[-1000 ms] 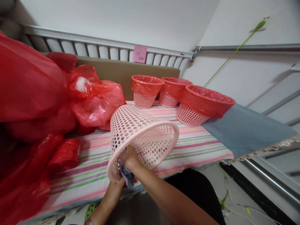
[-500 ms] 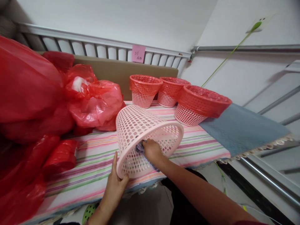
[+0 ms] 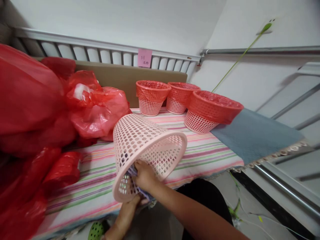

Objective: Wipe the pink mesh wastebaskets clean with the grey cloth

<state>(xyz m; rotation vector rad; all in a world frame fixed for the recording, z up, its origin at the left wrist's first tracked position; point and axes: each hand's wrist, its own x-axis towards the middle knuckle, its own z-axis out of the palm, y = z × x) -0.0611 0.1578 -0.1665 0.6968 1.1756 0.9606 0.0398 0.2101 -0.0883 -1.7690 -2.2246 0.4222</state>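
The right hand [image 3: 144,176] gripped a cloth [image 3: 132,170] inside the basket [image 3: 136,136]; below it, the left hand [image 3: 129,207] lay at the rim, its grip indiscernible.

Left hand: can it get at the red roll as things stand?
Likely yes: nothing seems to block the stretch of striped cloth between the left hand and the red roll. The hand is at the lower rim of the tipped pink basket, though, so it may need to leave that first.
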